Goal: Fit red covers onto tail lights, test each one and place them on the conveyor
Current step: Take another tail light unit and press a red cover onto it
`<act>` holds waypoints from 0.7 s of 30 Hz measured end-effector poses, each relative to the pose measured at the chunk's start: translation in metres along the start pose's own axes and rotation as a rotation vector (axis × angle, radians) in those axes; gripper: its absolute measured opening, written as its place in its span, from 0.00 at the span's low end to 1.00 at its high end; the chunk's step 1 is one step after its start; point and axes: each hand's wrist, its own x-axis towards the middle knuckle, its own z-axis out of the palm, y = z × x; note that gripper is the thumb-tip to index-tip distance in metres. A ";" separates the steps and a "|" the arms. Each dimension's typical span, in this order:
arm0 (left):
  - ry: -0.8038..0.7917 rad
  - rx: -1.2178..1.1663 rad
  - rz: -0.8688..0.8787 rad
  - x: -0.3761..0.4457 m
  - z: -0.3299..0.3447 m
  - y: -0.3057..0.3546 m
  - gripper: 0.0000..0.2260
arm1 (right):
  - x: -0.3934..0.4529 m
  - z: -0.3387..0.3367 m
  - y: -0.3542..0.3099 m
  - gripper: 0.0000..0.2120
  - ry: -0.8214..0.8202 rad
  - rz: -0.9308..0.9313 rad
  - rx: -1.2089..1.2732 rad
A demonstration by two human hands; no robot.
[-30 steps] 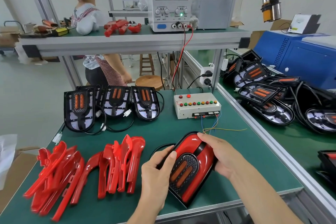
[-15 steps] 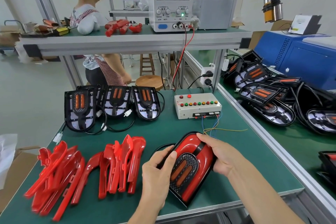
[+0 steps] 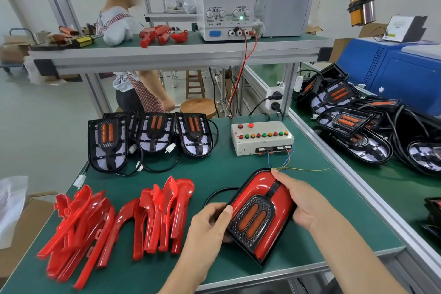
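A tail light with a red cover fitted (image 3: pixel 260 212) lies tilted on the green bench near its front edge. My left hand (image 3: pixel 210 224) grips its left edge, thumb against the black frame. My right hand (image 3: pixel 300 203) holds its right side, fingers curled over the top corner. Two piles of loose red covers (image 3: pixel 114 217) lie to the left. Three uncovered tail lights (image 3: pixel 150 138) with orange strips stand in a row behind them, cables trailing.
A white test box (image 3: pixel 261 137) with coloured buttons sits behind the held light, thin wires running from it. A power supply (image 3: pixel 226 2) on the shelf reads 0.000 and 12.00. More tail lights (image 3: pixel 353 126) crowd the conveyor at right. A person (image 3: pixel 126 31) stands beyond the bench.
The tail light and both hands have stayed almost where they were; only slight shifts of grip. The person behind the bench has leaned a little.
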 end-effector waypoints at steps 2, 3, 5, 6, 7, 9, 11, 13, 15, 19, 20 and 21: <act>-0.025 0.002 -0.050 -0.004 -0.002 0.003 0.14 | 0.001 0.000 -0.003 0.18 -0.002 0.000 -0.013; -0.042 0.010 -0.057 -0.006 -0.004 0.004 0.16 | 0.001 0.000 -0.004 0.17 -0.004 0.002 -0.019; -0.083 0.030 -0.040 -0.009 -0.008 0.007 0.14 | 0.001 -0.001 -0.007 0.17 -0.016 0.003 -0.034; -0.108 0.025 -0.030 -0.011 -0.010 0.009 0.13 | 0.002 -0.001 -0.008 0.18 -0.020 0.002 -0.045; -0.131 0.009 -0.021 -0.013 -0.011 0.010 0.11 | 0.002 0.000 -0.009 0.18 -0.021 0.002 -0.057; -0.152 -0.015 0.001 -0.017 -0.013 0.012 0.09 | 0.002 0.001 -0.011 0.19 -0.014 0.003 -0.076; -0.155 -0.039 0.016 -0.021 -0.015 0.012 0.10 | 0.002 0.002 -0.012 0.20 -0.005 0.013 -0.087; -0.161 -0.058 0.017 -0.024 -0.018 0.011 0.10 | 0.001 0.003 -0.012 0.20 -0.006 0.024 -0.102; -0.169 -0.069 0.013 -0.026 -0.018 0.009 0.10 | 0.002 0.004 -0.013 0.21 -0.014 0.032 -0.125; -0.145 -0.090 -0.012 -0.031 -0.017 0.005 0.10 | 0.001 0.008 -0.017 0.21 -0.035 0.045 -0.185; -0.138 -0.097 -0.017 -0.032 -0.016 0.004 0.10 | 0.001 0.009 -0.018 0.20 -0.042 0.047 -0.205; -0.132 -0.100 -0.020 -0.034 -0.016 0.002 0.10 | 0.001 0.010 -0.019 0.20 -0.049 0.050 -0.225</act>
